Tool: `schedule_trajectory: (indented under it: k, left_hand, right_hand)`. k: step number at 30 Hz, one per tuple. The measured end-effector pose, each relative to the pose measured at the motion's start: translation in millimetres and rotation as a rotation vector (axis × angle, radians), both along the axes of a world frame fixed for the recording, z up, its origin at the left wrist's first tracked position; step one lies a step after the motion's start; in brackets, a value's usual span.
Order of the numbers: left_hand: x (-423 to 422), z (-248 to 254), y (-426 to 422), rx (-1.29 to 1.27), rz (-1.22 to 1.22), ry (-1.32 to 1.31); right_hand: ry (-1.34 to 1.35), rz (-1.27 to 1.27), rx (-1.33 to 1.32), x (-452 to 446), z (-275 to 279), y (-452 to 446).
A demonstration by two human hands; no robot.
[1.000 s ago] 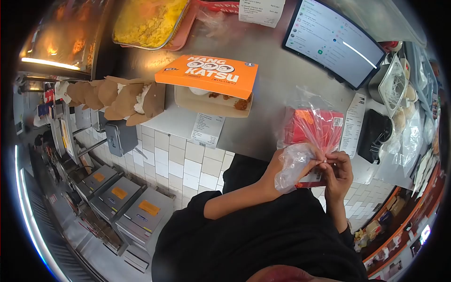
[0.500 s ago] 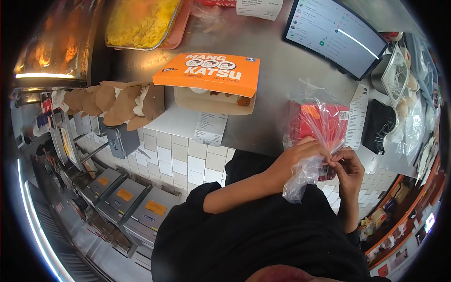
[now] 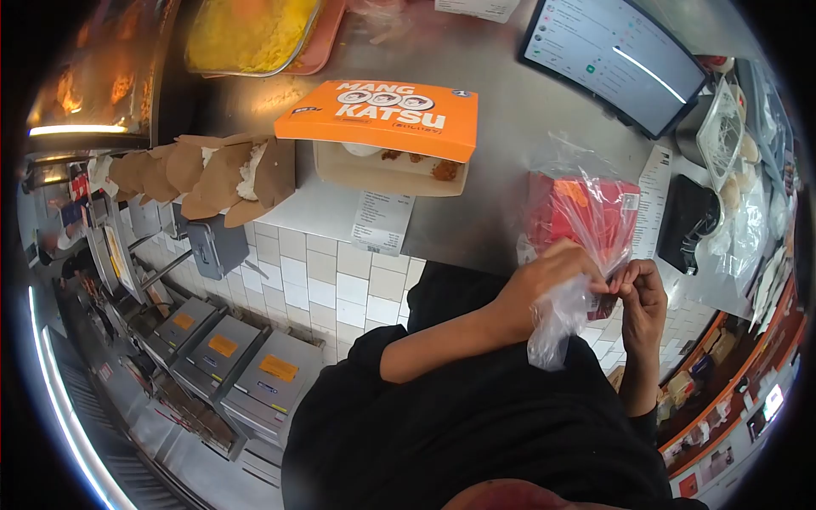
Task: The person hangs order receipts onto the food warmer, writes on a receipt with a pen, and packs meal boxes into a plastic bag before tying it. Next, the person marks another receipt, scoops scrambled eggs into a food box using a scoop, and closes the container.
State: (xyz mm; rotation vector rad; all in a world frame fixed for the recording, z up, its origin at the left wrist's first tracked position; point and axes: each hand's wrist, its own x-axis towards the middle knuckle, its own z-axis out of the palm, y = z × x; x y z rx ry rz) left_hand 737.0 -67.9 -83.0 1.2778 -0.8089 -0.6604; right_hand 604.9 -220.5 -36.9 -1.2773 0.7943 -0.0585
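Observation:
A clear plastic bag is gathered in my left hand, its loose end hanging below the fingers toward my black shirt. Inside the bag lies a red box with an orange patch, on the steel counter. My right hand pinches at the bag's gathered part, its fingertips touching or nearly touching those of the left. To the left an orange-lidded box stands partly open, with brown fried pieces showing inside. A paper receipt lies under its front edge.
A tablet stands at the back right. Brown cartons line the counter's left edge, below a tray of yellow food. Right of the bag are another receipt and a black object. Grey lidded bins stand below left.
Both hands have shifted slightly right, still at the gathered bag. The bag's loose end now hangs narrower and lower. The whole view has also shifted a little.

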Motion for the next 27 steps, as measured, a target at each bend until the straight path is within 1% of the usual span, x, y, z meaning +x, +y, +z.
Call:
schedule_trajectory:
  k: [1, 2, 3, 5, 7, 10, 11, 13, 14, 15, 16, 17, 19, 21, 22, 23, 24, 25, 26, 27]
  left_hand:
    - [0, -2, 1, -0.024, 0.022, -0.01]
    - [-2, 2, 7, 0.068, 0.028, 0.323]
    - [-1, 3, 8, 0.06, 0.04, 0.406]
    - [-2, 0, 3, 0.029, 0.127, 0.286]
    - [-7, -1, -2, -0.037, 0.194, 0.542]
    - [6, 12, -6, -0.049, 0.181, 0.51]
    - [17, 18, -6, 0.158, 0.099, 0.344]
    - [25, 39, -8, 0.354, 0.025, 0.164]
    - [24, 55, -9, 0.34, 0.188, -0.122]
    - [20, 69, -8, 0.323, 0.271, -0.272]
    - [17, 82, -7, 0.315, 0.367, -0.422]
    - [10, 94, -4, 0.238, 0.483, -0.629]
    - [-12, 108, -5, 0.166, 0.618, -0.841]
    - [-44, 116, -17, -0.229, -0.012, -0.767]
    - [-60, 114, -34, 0.02, -0.141, -0.55]
    - [-74, 109, -55, 0.26, -0.271, -0.323]
    - [-86, 90, -71, 0.462, -0.33, -0.035]
    - [-107, 57, -74, 0.542, -0.246, -0.096]
    - [-126, 30, -80, 0.537, -0.133, -0.163]
    - [-124, 29, -97, 0.346, -0.148, 0.187]
  right_hand:
    - [0.0, -0.009, -0.008, -3, -2, -1]
    - [-0.027, -0.002, 0.017, -7, -4, -2]
    - [-0.051, 0.003, 0.04, -13, -4, -4]
    - [-0.077, 0.105, 0.047, -21, -6, -5]
    - [-0.072, 0.114, 0.078, -24, -10, -6]
    - [-0.205, 0.067, 0.145, -26, -21, -10]
    - [-0.212, 0.056, 0.129, -32, -29, -14]
    - [-0.09, -0.107, -0.249, -42, -39, -26]
    - [0.074, 0.224, -0.933, -45, -33, -41]
    - [0.072, 0.242, -1.081, -53, -46, -49]
    - [0.09, 0.245, -1.111, -63, -62, -53]
    - [0.107, 0.25, -1.141, -75, -81, -56]
    - [0.06, 0.234, -1.185, -91, -110, -64]
    - [0.046, 0.201, -1.193, -104, -119, -74]
    - [-0.072, 0.082, -1.117, -97, -109, -74]
    - [-0.036, 0.054, -1.108, -99, -97, -73]
    - [-0.088, 0.083, -1.14, -104, -80, -72]
    - [-0.146, 0.108, -1.175, -110, -64, -71]
    - [-0.206, 0.207, -1.174, -119, -49, -70]
    - [-0.263, 0.305, -1.167, -129, -37, -67]
